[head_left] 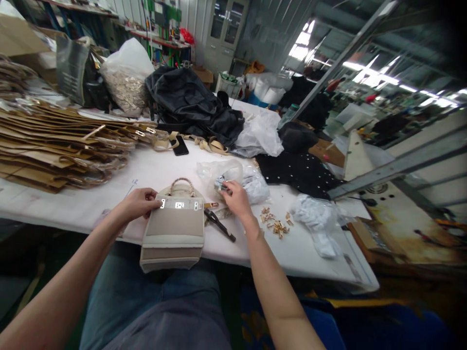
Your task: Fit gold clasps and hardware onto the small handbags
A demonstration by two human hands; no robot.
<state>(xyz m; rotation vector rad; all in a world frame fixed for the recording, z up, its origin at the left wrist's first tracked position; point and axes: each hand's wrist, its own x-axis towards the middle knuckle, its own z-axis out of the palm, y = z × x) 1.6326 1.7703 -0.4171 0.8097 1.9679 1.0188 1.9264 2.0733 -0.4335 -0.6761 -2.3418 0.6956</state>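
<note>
A beige handbag (177,223) lies at the table's front edge, its lower end jutting over the edge toward me. Metal plates show along its flap, and a wrapped handle (182,181) arches at the far end. My left hand (141,201) is closed on the bag's upper left corner, fingers curled at the metal plate. My right hand (234,195) pinches something small and silvery, too small to name, beside a clear plastic bag (219,170). A dark tool with long handles (221,224) lies between the handbag and my right forearm.
Small gold metal pieces (279,228) are scattered right of my right forearm. Another plastic bag (317,221) sits farther right. Stacked brown pieces (54,150) fill the left side. A phone (180,146), black material (193,99) and studded black fabric (297,170) lie toward the back.
</note>
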